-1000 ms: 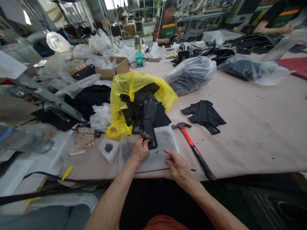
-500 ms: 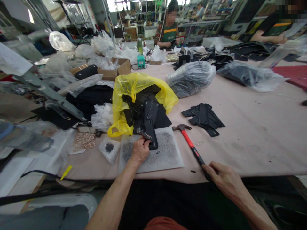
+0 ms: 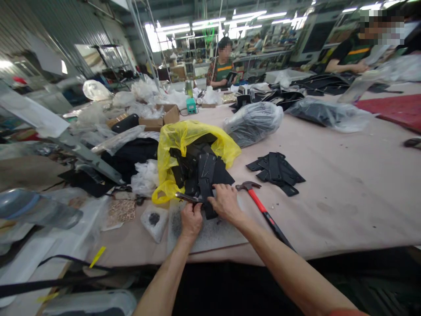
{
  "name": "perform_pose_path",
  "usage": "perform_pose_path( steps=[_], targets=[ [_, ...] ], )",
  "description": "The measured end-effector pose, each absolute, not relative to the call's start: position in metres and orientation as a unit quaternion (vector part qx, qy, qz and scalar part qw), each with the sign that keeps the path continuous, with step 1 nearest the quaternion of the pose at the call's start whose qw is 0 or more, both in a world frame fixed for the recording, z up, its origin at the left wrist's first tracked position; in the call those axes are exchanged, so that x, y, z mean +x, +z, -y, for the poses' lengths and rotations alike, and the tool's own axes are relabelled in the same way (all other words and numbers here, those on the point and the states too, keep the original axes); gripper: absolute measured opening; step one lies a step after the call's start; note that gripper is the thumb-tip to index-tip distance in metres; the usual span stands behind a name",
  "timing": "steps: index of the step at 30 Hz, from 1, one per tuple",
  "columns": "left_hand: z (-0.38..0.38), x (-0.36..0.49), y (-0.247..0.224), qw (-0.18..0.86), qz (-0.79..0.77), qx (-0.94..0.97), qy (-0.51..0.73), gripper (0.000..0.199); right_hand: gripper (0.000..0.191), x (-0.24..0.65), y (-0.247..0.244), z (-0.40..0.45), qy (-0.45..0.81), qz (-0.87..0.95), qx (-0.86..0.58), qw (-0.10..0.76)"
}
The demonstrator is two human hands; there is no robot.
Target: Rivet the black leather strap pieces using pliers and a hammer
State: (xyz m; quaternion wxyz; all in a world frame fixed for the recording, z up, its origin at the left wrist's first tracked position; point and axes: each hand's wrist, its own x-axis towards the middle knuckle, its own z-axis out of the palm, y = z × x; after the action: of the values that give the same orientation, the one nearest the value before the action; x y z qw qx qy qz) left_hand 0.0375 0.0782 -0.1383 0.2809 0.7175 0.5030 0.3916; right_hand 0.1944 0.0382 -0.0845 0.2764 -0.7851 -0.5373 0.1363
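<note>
My left hand is closed on a slim metal punch, which points left and lies almost level. Beside it, my right hand has its fingers at the right edge of a black strip and grips it; the thumb is partly hidden. This strip lies over a white cutting board covered in dark specks. Right of the board rests a claw hammer with a red and black handle, touched by neither hand. More black pieces spill from an open yellow plastic bag behind my hands.
A loose pile of black strips lies to the right. Farther back are plastic-wrapped bundles and a cardboard box. A white block with a dark patch sits left of the board. A co-worker is across the table.
My right hand has let go of the hammer and moved left to the black strip. The punch in my left hand has turned leftward. The camera view has tilted up.
</note>
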Motion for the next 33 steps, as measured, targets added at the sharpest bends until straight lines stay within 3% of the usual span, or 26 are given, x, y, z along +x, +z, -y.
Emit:
perform_pose_path(
  steps=[6, 13, 18, 24, 27, 29, 33],
  targets=[
    [-0.079, 0.038, -0.137, 0.248, -0.547, 0.699, 0.388, 0.023, 0.047, 0.188, -0.107, -0.079, 0.194, 0.465, -0.790, 0.351],
    [-0.085, 0.038, -0.140, 0.309, -0.563, 0.657, 0.396, 0.024, 0.022, 0.222, -0.104, -0.063, 0.319, 0.398, -0.705, 0.493],
    [-0.087, 0.039, -0.142, 0.310, -0.560, 0.662, 0.388, 0.024, 0.017, 0.231, -0.086, -0.045, 0.411, 0.341, -0.613, 0.582],
    [-0.086, 0.040, -0.143, 0.224, -0.521, 0.731, 0.380, 0.029, 0.018, 0.247, -0.056, -0.029, 0.489, 0.247, -0.449, 0.706],
    [-0.089, 0.040, -0.146, 0.190, -0.507, 0.754, 0.371, 0.030, 0.014, 0.260, -0.046, -0.025, 0.527, 0.179, -0.257, 0.790],
    [-0.091, 0.039, -0.149, 0.168, -0.506, 0.764, 0.364, 0.031, 0.014, 0.267, -0.042, -0.023, 0.549, 0.140, -0.137, 0.813],
    [-0.091, 0.040, -0.152, 0.130, -0.497, 0.783, 0.350, 0.033, 0.019, 0.277, -0.039, -0.022, 0.556, 0.110, -0.068, 0.821]
  ],
)
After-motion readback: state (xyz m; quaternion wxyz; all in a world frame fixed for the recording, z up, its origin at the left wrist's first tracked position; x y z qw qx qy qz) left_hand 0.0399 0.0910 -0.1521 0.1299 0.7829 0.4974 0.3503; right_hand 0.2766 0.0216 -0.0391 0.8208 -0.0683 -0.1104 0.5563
